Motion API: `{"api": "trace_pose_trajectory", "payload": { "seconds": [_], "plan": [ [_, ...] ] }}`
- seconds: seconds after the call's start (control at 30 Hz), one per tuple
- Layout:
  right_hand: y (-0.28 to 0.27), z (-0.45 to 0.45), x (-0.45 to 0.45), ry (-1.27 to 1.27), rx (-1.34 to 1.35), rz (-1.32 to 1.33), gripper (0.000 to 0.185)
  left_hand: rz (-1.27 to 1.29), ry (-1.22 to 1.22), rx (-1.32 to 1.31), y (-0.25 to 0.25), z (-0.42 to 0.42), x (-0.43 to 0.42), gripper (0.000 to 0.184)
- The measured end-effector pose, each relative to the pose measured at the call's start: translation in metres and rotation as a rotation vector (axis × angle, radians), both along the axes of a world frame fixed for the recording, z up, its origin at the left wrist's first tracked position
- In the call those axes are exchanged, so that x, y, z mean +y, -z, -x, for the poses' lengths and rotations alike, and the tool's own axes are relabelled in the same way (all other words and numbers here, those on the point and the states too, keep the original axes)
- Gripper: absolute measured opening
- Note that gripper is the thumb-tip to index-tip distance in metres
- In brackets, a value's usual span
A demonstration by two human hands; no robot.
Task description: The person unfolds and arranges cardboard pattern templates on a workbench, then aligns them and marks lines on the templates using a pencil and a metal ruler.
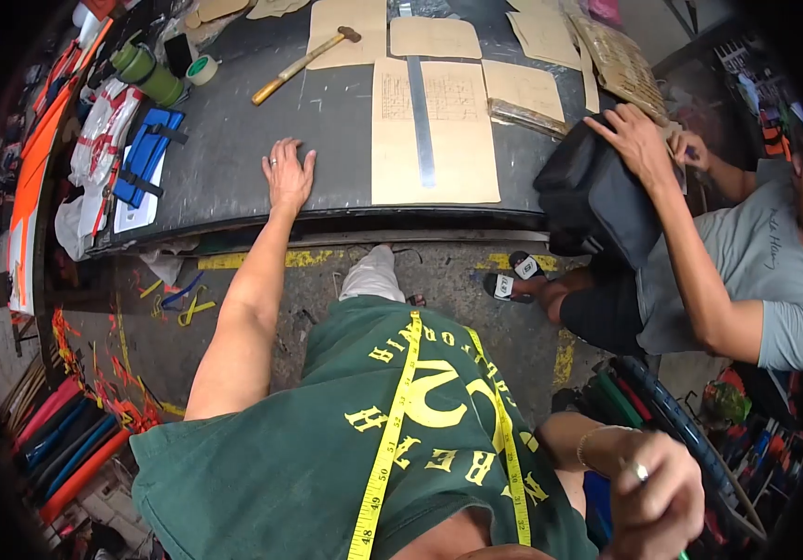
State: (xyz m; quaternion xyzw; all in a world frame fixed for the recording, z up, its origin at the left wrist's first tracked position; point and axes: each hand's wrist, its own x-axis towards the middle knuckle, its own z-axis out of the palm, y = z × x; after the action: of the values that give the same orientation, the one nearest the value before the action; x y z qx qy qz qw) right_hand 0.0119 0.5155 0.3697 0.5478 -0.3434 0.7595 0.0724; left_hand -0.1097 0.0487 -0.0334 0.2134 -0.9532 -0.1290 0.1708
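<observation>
My left hand [289, 175] lies on the dark tabletop [205, 163] near its front edge, fingers spread, a ring on one finger, holding nothing. To its right are a paper pattern sheet [462, 149] and a metal ruler [421, 131] lying across it. A hammer [303, 65] rests farther back on the table. My right hand [658, 495] is raised at the lower right, fingers curled closed; a small green bit shows below it, but what it holds cannot be made out. A yellow measuring tape [390, 439] hangs over my green shirt.
At the right, a co-worker in a grey shirt [737, 252] has a hand on a black bag [607, 187] at the table edge. A green bottle [146, 75], tape roll [202, 69] and blue pouch [147, 157] sit at the left. Fabric rolls [75, 439] stand lower left.
</observation>
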Motion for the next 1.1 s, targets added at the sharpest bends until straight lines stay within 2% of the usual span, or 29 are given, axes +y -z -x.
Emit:
{"api": "trace_pose_trajectory", "payload": {
  "seconds": [0.03,0.07,0.13,0.17,0.33,0.4,0.43,0.47,0.53,0.6,0.73,0.87,0.97,1.07,1.1],
  "plan": [
    [0.015,0.002,0.013,0.052,0.034,-0.075,0.017,0.001,0.004,0.005,0.002,0.0,0.0,0.047],
    [0.03,0.005,0.027,0.104,0.068,-0.152,0.024,0.001,0.007,0.01,0.001,0.0,0.0,0.047],
    [0.041,0.018,0.024,0.012,0.022,-0.21,0.011,-0.004,0.017,-0.01,0.0,-0.002,0.001,0.048],
    [0.045,0.025,0.03,-0.07,-0.02,-0.306,0.032,-0.002,0.022,-0.01,-0.001,-0.001,0.001,0.048],
    [0.085,0.026,0.008,0.092,-0.167,-0.131,0.029,-0.077,0.039,0.013,-0.001,-0.001,-0.003,0.048],
    [0.097,0.038,0.017,0.079,-0.178,-0.244,0.031,-0.125,0.061,0.077,0.0,-0.001,-0.008,0.05],
    [0.103,0.035,0.018,0.13,-0.285,-0.277,0.032,-0.145,0.061,0.093,0.0,0.0,-0.009,0.051],
    [0.106,0.024,0.011,0.31,-0.444,-0.322,0.031,-0.167,0.061,0.107,-0.003,0.002,-0.009,0.051],
    [0.112,0.033,-0.002,0.535,-0.497,-0.496,0.033,-0.164,0.13,0.152,-0.005,0.014,-0.006,0.05],
    [0.115,0.052,-0.017,0.57,-0.538,-0.703,0.034,-0.142,0.243,0.206,-0.025,0.034,0.005,0.047],
    [0.128,0.106,-0.075,0.426,-0.55,-0.88,0.025,-0.208,0.468,0.258,-0.065,0.096,0.022,0.043],
    [0.19,0.158,-0.116,0.278,-0.709,-1.179,0.023,-0.286,0.636,0.209,-0.089,0.155,0.027,0.042],
    [0.218,0.186,-0.156,0.393,-0.813,-1.197,0.025,-0.299,0.707,0.166,-0.085,0.199,0.015,0.044],
    [0.232,0.21,-0.174,0.501,-0.789,-1.34,0.019,-0.322,0.704,0.112,-0.069,0.239,-0.002,0.045],
    [0.238,0.216,-0.178,0.528,-0.803,-1.313,0.016,-0.326,0.691,0.092,-0.064,0.249,-0.007,0.046]
  ]
}}
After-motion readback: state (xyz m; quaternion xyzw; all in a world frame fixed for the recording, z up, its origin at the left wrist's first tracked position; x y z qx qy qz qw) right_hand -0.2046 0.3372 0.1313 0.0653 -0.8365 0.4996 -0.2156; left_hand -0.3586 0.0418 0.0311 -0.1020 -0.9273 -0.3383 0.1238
